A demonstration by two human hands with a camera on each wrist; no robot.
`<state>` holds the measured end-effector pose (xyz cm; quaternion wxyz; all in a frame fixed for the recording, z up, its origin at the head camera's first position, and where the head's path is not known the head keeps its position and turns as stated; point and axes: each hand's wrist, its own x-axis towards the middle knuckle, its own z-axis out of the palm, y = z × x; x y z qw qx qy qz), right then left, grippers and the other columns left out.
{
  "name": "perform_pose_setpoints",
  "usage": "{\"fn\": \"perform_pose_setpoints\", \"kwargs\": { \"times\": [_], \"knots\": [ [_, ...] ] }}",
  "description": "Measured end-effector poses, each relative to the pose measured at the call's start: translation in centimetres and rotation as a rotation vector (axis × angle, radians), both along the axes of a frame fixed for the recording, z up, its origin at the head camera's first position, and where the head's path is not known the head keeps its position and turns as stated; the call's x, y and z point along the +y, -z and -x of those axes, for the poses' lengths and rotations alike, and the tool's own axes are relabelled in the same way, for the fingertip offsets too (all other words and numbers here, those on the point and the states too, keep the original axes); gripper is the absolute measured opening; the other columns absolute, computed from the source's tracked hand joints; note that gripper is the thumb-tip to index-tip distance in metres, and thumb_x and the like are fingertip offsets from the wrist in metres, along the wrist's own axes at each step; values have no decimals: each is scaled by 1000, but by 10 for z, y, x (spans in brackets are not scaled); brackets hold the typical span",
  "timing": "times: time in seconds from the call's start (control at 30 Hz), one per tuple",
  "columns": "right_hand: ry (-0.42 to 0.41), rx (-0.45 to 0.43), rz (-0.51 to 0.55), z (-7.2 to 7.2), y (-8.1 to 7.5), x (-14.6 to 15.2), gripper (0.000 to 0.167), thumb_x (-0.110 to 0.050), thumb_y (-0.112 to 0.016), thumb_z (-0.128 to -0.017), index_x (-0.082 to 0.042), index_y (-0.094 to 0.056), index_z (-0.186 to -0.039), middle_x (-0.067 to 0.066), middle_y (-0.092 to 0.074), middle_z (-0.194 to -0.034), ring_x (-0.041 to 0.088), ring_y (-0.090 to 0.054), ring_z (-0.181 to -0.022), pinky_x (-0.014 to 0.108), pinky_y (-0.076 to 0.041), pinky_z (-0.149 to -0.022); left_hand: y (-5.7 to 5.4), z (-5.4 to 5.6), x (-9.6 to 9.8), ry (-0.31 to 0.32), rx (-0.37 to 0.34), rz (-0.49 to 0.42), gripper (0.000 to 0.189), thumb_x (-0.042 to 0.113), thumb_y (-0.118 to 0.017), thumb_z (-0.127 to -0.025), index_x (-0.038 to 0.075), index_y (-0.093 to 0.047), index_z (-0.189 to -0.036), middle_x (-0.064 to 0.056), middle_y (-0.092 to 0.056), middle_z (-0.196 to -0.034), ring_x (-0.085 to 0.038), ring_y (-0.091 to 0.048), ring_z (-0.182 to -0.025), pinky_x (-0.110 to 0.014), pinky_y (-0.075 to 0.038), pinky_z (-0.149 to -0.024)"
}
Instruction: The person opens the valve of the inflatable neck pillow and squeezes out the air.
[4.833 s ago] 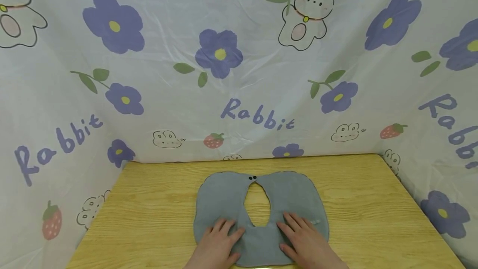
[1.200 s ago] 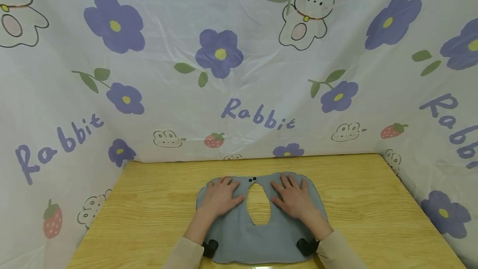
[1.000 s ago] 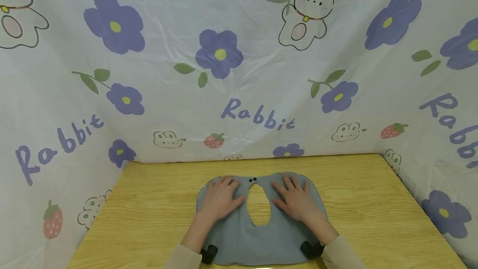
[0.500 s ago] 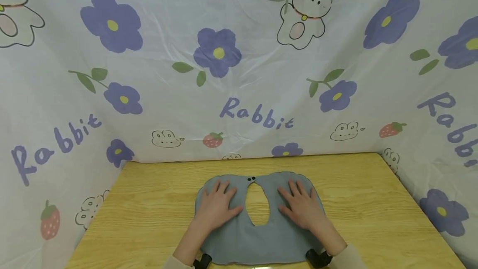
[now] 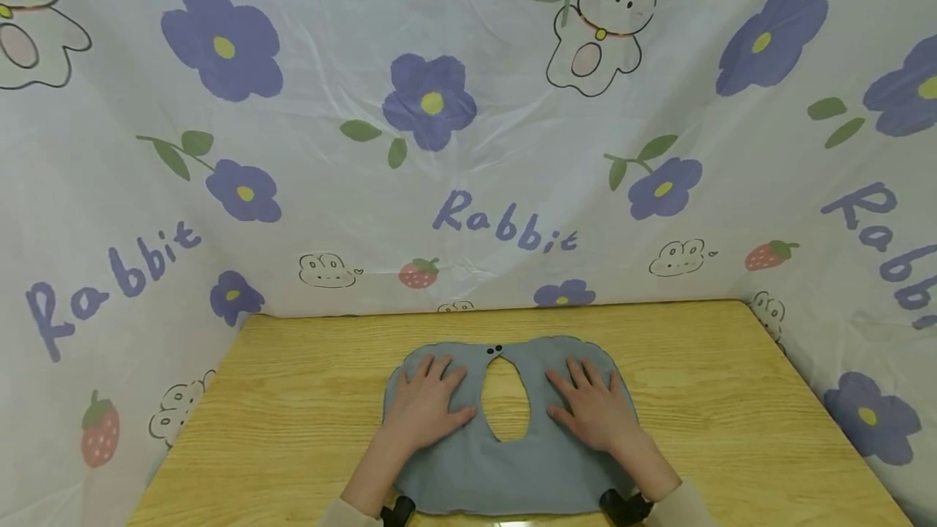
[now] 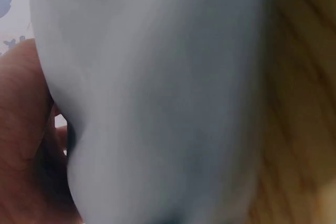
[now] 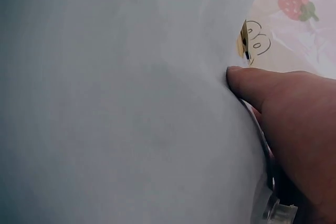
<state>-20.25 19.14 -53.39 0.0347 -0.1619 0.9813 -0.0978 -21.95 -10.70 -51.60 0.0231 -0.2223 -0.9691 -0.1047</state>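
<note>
A grey cloth bib [image 5: 505, 478] lies flat on the wooden table, its neck opening in the middle and two small dark snaps [image 5: 494, 350] at the far edge. My left hand [image 5: 424, 401] rests on the bib's left half with fingers spread. On the right half, my right hand [image 5: 593, 409] lies the same way, palm down. Grey cloth [image 6: 152, 98] fills most of the left wrist view, beside part of the left hand [image 6: 21, 129]. In the right wrist view the right thumb [image 7: 257, 85] touches the cloth [image 7: 131, 103]; the other fingers are mostly hidden there.
The wooden table [image 5: 293, 405] reaches back to a white curtain [image 5: 329, 210] printed with flowers and rabbits, which encloses the back and both sides. Black wrist-camera mounts [image 5: 622, 507] sit near both cuffs, at the bib's near corners.
Both hands moved from the bib's near part up to its far part. Over the last second they slid slightly back toward me, and the right one shifted outward. The bib stays in place.
</note>
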Motion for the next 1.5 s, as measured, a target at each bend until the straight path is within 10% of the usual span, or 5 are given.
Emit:
{"fn": "perform_pose_setpoints", "kwargs": {
  "times": [0.53, 1.1, 1.5],
  "knots": [
    [-49, 55, 38, -20, -21, 8, 60, -45, -65, -100, -16, -53, -152, 24, -37, -159, 50, -37, -141, 79, -36, -97, -30, -30, 4, 32, -46, -3, 68, 49, -75, -90, 15, -59, -147, -19, -44, -155, -52, -33, -143, -81, -33, -100],
    [-40, -19, 38, -35, -5, 18, 58, -44, -66, -100, -17, -55, -149, 23, -39, -158, 49, -35, -144, 81, -31, -100, -3, -28, -4, 29, -116, 46, 84, 68, -79, -77, 22, -61, -145, -19, -33, -161, -55, -23, -147, -91, -27, -88],
    [-41, 8, 76, -35, -3, 20, 56, -43, -66, -99, -14, -58, -147, 21, -43, -156, 46, -41, -140, 79, -35, -99, -7, -36, -2, 36, -118, 70, 74, 58, -76, -86, 20, -59, -146, -19, -34, -161, -53, -24, -147, -85, -32, -93]
  ]
}}
